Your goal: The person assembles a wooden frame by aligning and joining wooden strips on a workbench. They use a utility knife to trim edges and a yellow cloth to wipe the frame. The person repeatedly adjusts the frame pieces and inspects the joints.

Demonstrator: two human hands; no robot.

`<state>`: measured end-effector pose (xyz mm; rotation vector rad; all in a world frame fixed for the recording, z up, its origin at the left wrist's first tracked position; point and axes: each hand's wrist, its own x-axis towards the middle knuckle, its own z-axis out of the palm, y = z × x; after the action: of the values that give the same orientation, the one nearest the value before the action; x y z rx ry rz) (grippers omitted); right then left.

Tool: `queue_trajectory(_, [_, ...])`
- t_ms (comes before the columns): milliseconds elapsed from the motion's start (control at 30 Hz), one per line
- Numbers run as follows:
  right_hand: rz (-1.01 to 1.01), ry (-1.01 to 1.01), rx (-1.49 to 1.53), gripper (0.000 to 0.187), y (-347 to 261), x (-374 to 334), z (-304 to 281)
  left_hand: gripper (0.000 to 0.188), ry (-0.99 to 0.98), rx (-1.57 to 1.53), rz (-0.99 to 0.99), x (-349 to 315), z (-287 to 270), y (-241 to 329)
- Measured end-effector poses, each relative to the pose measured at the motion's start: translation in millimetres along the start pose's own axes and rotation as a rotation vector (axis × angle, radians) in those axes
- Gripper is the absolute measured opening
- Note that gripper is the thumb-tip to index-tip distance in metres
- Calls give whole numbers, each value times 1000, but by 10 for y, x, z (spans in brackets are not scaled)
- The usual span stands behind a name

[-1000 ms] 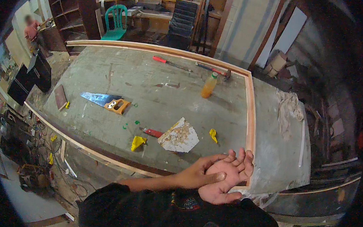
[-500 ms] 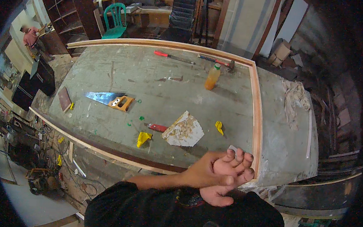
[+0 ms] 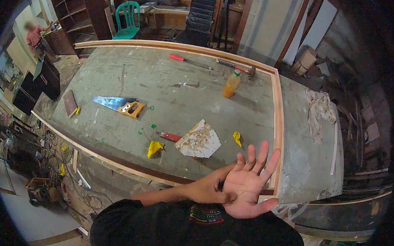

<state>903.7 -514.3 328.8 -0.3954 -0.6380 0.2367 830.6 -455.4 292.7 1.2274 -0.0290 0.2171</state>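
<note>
Bottle (image 3: 230,86) and handsaw (image 3: 121,107) beyond hands (image 3: 243,189)

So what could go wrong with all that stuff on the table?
The saw lies with its blade bare, so either the left hand or the right hand could get cut reaching across the table. The bottle stands upright, so a bump might tip it. The white scrap has brown smears, which might rub off on fingers.
</note>
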Motion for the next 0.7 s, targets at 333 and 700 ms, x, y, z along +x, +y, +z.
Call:
queue_trajectory(333, [-414,-159,44,99,75,4,-111,77,80,113,231,89,124,-59])
queue_trajectory(700, [-527,-107,95,101,27,46,-16,66,57,97,178,222,228,221])
